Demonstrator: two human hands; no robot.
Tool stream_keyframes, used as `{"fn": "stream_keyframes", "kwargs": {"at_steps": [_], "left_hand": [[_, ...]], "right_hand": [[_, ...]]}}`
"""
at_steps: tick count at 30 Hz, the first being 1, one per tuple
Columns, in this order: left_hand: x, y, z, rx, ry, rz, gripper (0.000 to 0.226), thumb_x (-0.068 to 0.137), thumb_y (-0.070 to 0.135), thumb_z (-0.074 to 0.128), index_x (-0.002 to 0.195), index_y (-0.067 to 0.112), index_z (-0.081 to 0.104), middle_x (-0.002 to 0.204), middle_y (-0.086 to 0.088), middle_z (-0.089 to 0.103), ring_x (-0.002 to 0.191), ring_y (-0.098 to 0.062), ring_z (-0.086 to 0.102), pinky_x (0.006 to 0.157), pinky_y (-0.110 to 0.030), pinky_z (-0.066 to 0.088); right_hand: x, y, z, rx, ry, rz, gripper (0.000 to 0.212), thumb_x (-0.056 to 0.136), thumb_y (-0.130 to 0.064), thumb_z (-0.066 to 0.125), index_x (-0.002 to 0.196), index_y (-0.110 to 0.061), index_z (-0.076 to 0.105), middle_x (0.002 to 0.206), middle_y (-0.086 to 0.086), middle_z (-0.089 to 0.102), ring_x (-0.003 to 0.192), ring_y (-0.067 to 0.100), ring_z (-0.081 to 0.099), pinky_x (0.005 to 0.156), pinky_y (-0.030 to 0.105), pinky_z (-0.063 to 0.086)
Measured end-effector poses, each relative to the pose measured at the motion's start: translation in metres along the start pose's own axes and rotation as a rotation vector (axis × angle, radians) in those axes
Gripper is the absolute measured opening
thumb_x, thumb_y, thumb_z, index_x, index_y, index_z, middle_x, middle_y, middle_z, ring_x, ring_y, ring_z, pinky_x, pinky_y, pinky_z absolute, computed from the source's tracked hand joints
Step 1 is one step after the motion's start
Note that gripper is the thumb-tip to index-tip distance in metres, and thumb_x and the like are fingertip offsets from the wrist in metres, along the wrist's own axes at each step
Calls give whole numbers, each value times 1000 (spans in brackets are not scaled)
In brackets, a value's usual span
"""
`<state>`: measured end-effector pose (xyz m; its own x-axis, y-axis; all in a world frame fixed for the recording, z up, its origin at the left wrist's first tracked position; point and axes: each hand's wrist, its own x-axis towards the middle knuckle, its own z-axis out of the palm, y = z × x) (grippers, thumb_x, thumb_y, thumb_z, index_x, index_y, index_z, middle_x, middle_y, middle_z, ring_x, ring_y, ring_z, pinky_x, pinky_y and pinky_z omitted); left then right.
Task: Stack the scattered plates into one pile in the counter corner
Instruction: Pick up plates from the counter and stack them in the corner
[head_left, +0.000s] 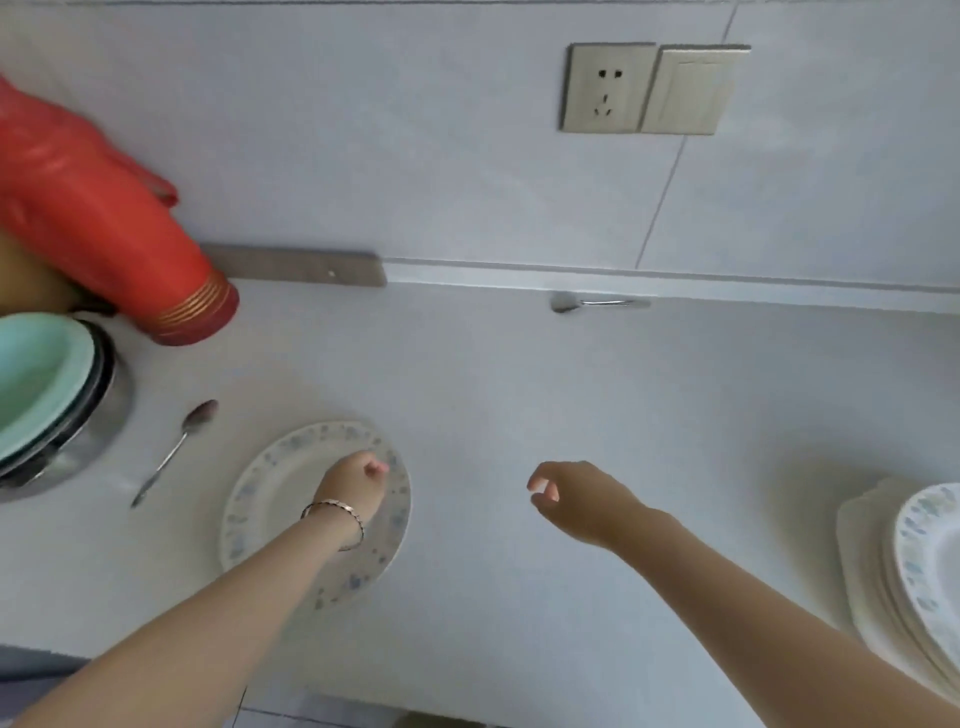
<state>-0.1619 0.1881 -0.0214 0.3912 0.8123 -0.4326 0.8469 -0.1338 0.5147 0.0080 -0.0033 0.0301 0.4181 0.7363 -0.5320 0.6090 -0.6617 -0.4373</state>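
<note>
Because the floral-rimmed plate (270, 499) lies flat on the tabletop (519, 389), well left of the pile (924, 561) at the right edge, it probably has to be lifted by its rim. It looks like stiff glazed ceramic: slippery, weighty, breakable. The left grip (353, 483) curls over its far rim; whether it pinches, I cannot tell. The right grip (566, 499) hovers loosely curled, holding nothing.
</note>
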Motion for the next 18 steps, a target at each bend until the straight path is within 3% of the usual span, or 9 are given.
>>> {"fn": "stream_keyframes", "kwargs": {"at_steps": [3,6,10,14,16,18], "left_hand": [[29,-46,-36,99,119,-106,31,89,6,47,117,3,60,131,-19,53,116,-33,55,98,-35,43],[49,-76,-61,230,146,-253,41,92,19,48,130,6,47,137,-18,44,126,-34,47,101,-42,39],[73,-98,-76,220,72,-346,40,91,27,49,122,1,51,129,-23,54,121,-38,51,97,-43,42],[88,-107,-82,3,0,-334,49,89,38,55,115,-4,56,117,-24,62,110,-38,58,89,-39,45],[89,-104,-84,-67,-20,-268,44,87,39,58,100,-4,59,96,-20,63,92,-34,60,73,-35,43],[88,-93,-88,-81,-41,-180,35,88,35,57,75,3,50,71,-9,50,69,-26,49,58,-30,33]], "right_hand": [[25,-34,21,-8,-26,12,29,94,-27,42,118,-23,58,119,0,63,106,19,60,89,30,47],[41,-54,39,6,-49,54,28,94,-28,42,117,-25,58,115,-2,64,101,18,62,85,28,47],[51,-62,48,15,-49,115,27,94,-28,42,116,-26,59,105,-5,63,91,15,60,81,25,46],[54,-55,44,1,-34,171,26,94,-27,43,114,-25,60,99,-6,60,88,13,57,81,25,46],[54,-49,39,5,-10,198,26,94,-26,43,113,-24,61,97,-7,59,86,12,55,82,25,46],[52,-40,35,12,18,235,26,94,-26,44,113,-24,61,96,-7,59,87,12,55,83,26,47]]}}
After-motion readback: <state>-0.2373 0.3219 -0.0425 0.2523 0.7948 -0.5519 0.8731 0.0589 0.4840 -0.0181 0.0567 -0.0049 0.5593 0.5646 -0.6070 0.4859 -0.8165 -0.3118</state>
